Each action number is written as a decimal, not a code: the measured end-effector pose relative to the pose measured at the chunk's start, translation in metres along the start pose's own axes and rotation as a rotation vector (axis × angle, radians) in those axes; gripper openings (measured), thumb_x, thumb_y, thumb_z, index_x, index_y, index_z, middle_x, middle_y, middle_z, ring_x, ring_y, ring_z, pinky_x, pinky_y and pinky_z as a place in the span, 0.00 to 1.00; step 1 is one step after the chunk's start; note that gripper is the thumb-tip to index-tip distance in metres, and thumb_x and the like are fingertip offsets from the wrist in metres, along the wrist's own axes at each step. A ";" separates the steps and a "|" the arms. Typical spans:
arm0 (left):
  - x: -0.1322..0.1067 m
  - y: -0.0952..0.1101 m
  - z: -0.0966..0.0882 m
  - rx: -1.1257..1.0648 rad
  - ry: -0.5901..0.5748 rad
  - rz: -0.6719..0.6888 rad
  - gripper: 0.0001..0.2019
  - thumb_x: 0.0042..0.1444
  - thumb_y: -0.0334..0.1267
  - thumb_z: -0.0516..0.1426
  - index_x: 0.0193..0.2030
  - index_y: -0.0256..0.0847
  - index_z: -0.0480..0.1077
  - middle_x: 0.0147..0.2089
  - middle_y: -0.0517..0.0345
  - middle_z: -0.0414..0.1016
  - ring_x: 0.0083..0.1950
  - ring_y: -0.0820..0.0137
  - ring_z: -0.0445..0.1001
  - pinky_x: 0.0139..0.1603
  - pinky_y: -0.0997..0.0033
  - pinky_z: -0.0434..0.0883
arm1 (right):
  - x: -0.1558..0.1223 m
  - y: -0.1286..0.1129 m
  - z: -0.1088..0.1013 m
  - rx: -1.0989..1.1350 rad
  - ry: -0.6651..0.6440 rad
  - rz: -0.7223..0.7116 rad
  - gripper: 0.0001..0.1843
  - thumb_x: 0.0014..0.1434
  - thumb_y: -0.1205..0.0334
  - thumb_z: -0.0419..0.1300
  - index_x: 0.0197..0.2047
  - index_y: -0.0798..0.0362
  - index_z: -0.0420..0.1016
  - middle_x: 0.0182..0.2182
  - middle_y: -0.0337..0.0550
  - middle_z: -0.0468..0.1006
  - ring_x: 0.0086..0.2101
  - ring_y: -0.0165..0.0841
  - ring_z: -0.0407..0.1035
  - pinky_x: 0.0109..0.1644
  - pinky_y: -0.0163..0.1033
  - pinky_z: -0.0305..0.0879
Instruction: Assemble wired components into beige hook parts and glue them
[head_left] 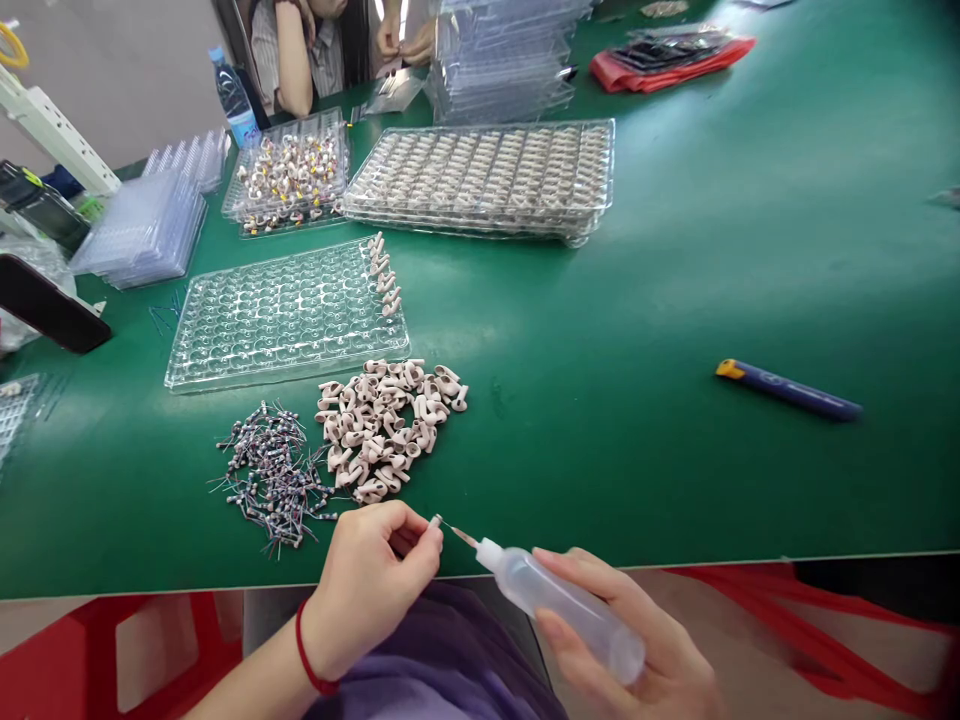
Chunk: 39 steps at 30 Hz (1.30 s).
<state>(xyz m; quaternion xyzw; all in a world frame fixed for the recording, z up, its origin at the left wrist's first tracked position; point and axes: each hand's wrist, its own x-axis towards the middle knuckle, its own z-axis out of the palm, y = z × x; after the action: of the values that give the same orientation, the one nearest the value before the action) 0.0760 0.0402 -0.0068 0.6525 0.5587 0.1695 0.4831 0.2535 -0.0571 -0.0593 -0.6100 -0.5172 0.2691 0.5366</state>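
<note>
My left hand [379, 565], with a red cord at its wrist, is closed in a pinch on a small pale part [435, 522], mostly hidden by the fingers. A translucent squeeze bottle [566, 605] with a white cap and a thin needle tip lies tilted in my right hand [637, 620]. Its needle points at the pale part, close to it; whether they touch I cannot tell. Beyond my left hand is a pile of beige hollow shells with short stems [386, 425]. Left of that pile lies a heap of tiny components with wire leads [277, 475].
A clear compartment tray [285, 318] holds several shells along its right side. Behind it are a stack of filled trays [480, 180] and a tray of white-and-yellow pieces [289, 175]. A blue pen-shaped tool [791, 390] lies right. A person sits across the green table [600, 400].
</note>
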 end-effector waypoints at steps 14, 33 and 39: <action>-0.001 -0.001 0.000 0.009 -0.003 0.021 0.11 0.58 0.37 0.57 0.26 0.37 0.73 0.23 0.58 0.76 0.24 0.74 0.70 0.24 0.79 0.64 | -0.005 0.000 0.000 0.031 0.070 0.099 0.12 0.61 0.52 0.62 0.45 0.46 0.77 0.37 0.43 0.78 0.35 0.35 0.74 0.35 0.34 0.71; -0.005 -0.029 0.017 0.659 0.396 0.738 0.06 0.64 0.29 0.53 0.41 0.36 0.72 0.30 0.56 0.72 0.29 0.69 0.70 0.28 0.72 0.67 | -0.004 0.001 0.003 -0.072 0.066 0.009 0.14 0.62 0.50 0.61 0.45 0.49 0.73 0.34 0.43 0.75 0.27 0.32 0.71 0.26 0.34 0.70; -0.005 -0.030 0.017 0.651 0.402 0.735 0.07 0.64 0.29 0.53 0.40 0.36 0.72 0.29 0.56 0.72 0.28 0.69 0.70 0.28 0.71 0.68 | -0.005 0.003 0.003 -0.082 0.055 -0.002 0.13 0.62 0.51 0.61 0.45 0.50 0.73 0.34 0.42 0.75 0.29 0.32 0.72 0.27 0.34 0.70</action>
<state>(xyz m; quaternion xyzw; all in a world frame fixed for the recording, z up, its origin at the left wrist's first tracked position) 0.0705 0.0252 -0.0377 0.8761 0.3986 0.2672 0.0477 0.2500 -0.0599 -0.0644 -0.6383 -0.5132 0.2304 0.5255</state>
